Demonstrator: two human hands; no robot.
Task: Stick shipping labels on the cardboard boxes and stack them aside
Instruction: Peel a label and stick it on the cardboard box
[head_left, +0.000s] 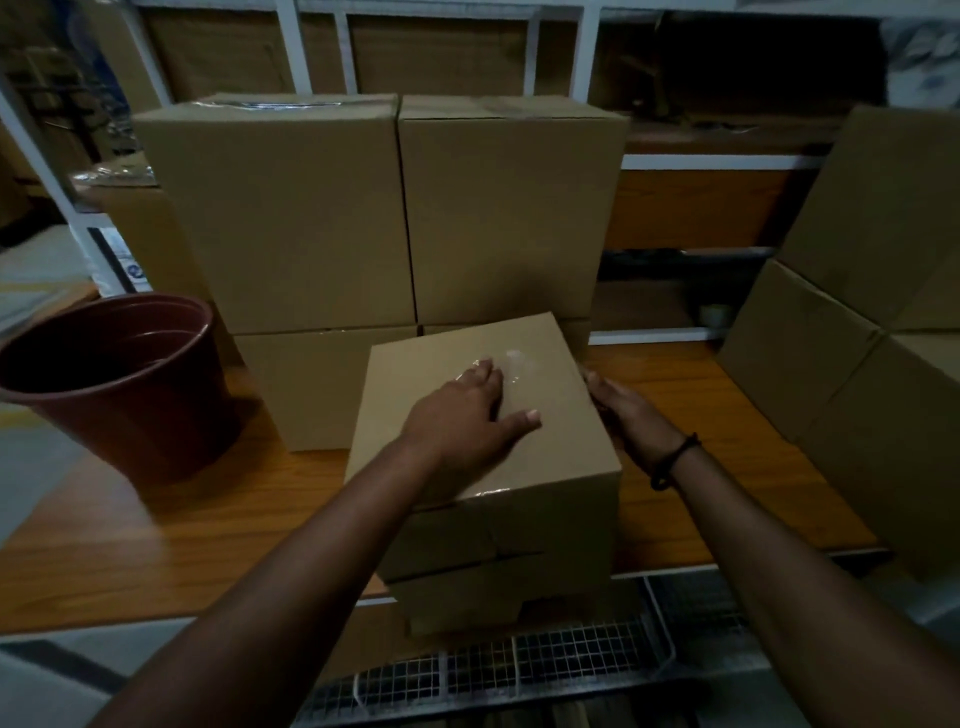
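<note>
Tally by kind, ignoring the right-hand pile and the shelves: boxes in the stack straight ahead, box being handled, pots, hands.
Boxes in the stack ahead: 4
Box being handled: 1
Brown pot: 1
Hands: 2 (left hand, right hand)
Total: 8

Your single head-worn camera looks forward and down across the wooden table onto the cardboard box at mid-frame, near enough that your left hand and right hand reach it with forearms filling the lower corners. Behind that box the wide-angle view takes in stacked boxes and white shelving; left of it a brown pot, right of it more cartons.
</note>
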